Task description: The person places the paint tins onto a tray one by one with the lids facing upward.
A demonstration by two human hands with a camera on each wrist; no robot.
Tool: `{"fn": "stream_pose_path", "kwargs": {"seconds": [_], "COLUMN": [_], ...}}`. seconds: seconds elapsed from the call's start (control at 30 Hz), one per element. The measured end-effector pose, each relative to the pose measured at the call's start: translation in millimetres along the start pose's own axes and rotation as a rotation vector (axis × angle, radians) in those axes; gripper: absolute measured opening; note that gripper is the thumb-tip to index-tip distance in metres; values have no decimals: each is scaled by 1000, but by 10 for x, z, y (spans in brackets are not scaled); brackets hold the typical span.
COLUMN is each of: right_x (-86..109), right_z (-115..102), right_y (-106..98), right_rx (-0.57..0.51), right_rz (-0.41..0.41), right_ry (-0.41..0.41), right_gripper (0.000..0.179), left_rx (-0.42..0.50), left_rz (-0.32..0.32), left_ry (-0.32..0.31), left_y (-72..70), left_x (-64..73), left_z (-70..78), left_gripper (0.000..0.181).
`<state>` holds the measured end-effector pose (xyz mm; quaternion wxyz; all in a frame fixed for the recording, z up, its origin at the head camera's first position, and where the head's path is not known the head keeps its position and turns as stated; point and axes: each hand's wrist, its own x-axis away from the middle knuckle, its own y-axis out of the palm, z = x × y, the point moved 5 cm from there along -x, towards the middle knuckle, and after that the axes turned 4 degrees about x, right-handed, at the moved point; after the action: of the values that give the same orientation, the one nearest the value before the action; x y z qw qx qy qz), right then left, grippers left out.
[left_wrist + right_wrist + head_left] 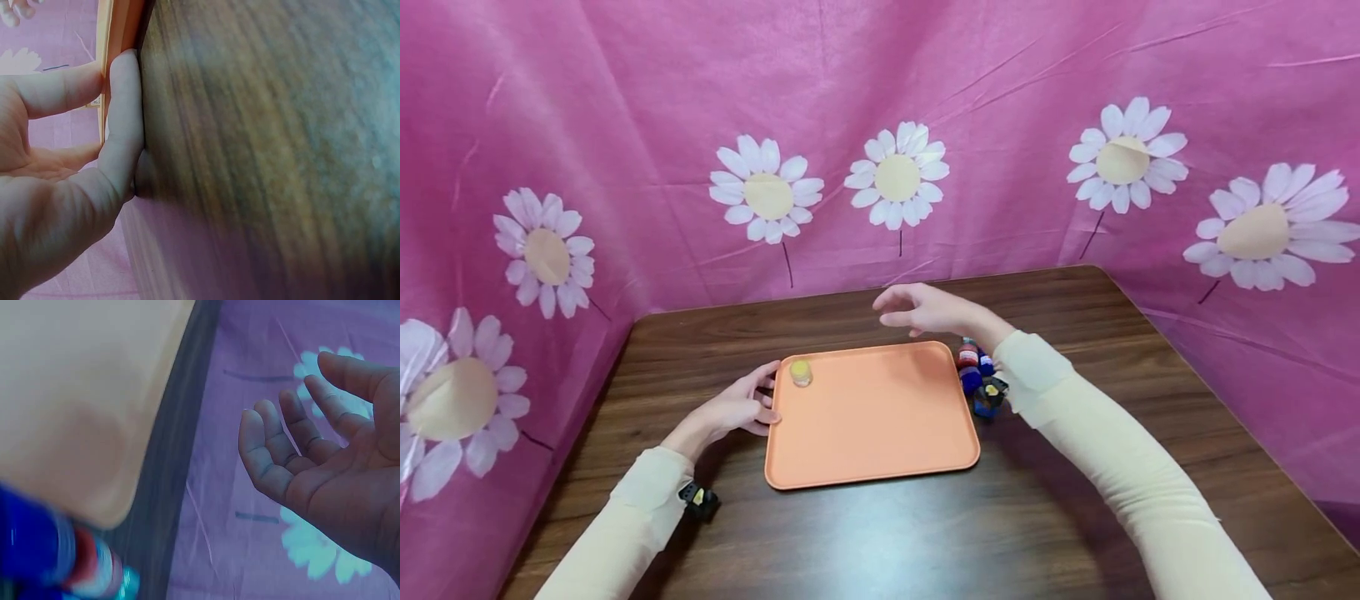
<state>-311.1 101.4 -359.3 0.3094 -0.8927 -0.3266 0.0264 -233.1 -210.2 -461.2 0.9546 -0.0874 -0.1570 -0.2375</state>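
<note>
An orange tray (872,417) lies on the wooden table. My left hand (737,407) grips its left rim, with the thumb over the edge and fingers against the side; the left wrist view shows these fingers (125,106) close up along the rim. Near the tray's back left corner stands a small jar (801,373) with a yellow top. Beyond the tray's back right edge, my right hand (925,308) hovers with loosely bent fingers. Nothing is in it, as its bare palm (356,475) shows in the right wrist view.
Several small jars, among them a red one (967,355) and a dark blue one (971,380), cluster beside the tray's right edge, partly hidden by my right wrist and its camera. A pink curtain (835,92) with white daisies surrounds the wooden table (880,542).
</note>
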Motion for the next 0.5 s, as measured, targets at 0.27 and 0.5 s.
{"fn": "stream_pose_path", "kwargs": {"seconds": [0.27, 0.5], "right_x": [264, 468], "right_z": [167, 484], "right_y": [-355, -572], "right_rx": [27, 81], "right_rz": [40, 15], "right_ry": [32, 63], "right_gripper": [38, 42], "left_rx": [2, 1], "left_rz": [-6, -4], "left_ry": [-4, -11], "left_y": [-22, -16], "left_x": [-9, -25], "left_z": [-6, -32], "left_gripper": [102, 102]}}
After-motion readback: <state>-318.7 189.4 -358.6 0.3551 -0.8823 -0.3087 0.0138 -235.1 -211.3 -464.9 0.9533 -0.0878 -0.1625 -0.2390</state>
